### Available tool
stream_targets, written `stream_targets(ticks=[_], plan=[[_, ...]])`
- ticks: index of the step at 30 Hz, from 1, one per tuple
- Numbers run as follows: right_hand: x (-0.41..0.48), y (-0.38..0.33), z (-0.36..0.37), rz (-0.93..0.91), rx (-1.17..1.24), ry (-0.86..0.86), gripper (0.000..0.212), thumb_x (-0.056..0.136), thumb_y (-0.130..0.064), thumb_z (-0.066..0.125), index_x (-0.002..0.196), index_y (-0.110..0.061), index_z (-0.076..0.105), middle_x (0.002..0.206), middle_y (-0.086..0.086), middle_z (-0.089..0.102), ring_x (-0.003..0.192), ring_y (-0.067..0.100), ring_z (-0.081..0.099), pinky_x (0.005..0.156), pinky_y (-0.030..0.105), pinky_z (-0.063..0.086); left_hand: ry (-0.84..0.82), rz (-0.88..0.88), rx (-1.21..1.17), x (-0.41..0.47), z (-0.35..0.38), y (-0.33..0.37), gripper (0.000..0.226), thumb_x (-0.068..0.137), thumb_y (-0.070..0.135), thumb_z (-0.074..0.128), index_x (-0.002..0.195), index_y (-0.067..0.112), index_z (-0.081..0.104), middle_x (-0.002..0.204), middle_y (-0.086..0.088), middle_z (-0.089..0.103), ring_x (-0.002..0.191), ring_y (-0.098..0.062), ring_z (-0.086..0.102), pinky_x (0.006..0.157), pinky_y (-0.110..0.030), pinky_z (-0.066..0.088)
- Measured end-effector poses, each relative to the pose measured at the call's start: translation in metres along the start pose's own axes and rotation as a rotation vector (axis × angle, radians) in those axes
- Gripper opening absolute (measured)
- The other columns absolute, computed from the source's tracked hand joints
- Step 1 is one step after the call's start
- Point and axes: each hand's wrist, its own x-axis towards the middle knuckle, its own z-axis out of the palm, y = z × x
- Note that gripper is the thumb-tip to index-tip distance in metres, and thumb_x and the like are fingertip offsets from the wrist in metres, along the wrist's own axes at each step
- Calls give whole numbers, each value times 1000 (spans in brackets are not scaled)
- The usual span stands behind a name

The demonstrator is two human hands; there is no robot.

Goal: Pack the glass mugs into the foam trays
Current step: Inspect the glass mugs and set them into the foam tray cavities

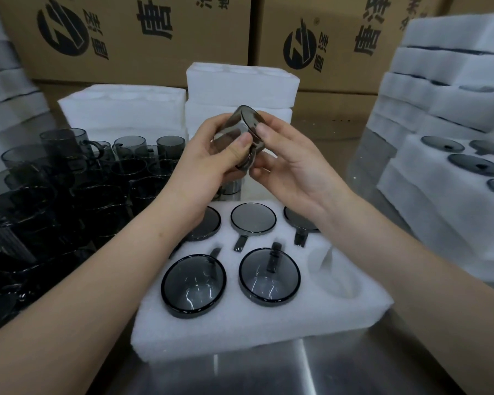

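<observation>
While the glass mug is held tilted in the air above the foam tray, the left hand curls its fingers round the body and the right hand pinches one end. Five pockets hold mugs; the near-right pocket is empty. With many loose mugs crowding the surface at left, much packing likely remains.

Printed cardboard cartons stand behind a shiny steel table.
</observation>
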Motion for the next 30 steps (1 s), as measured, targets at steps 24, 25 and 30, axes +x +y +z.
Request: stream_targets(ticks=[24, 25, 30], plan=[[-5, 2, -5, -150, -401, 32, 36, 97, -9, 53, 132, -13, 59, 104, 2, 69, 79, 13, 63, 69, 29, 51, 81, -125, -154, 0, 3, 6, 54, 91, 37, 59, 124, -3, 45, 117, -19, 67, 101, -33, 69, 94, -43, 53], [-6, 3, -4, -164, -434, 37, 33, 98, -12, 54, 130, -16, 60, 106, 0, 69, 82, 12, 64, 69, 28, 51, 58, -131, -103, 1, 4, 5, 56, 96, 42, 52, 131, -1, 43, 121, -16, 66, 102, -30, 69, 95, -43, 52], [-9, 4, -2, -162, -370, 28, 36, 96, -27, 58, 130, -16, 50, 100, 0, 70, 86, 23, 69, 66, 29, 54, -41, -99, 210, 2, 13, 1, 49, 101, 51, 29, 137, 21, 41, 132, -1, 59, 119, -21, 59, 104, -49, 44]])
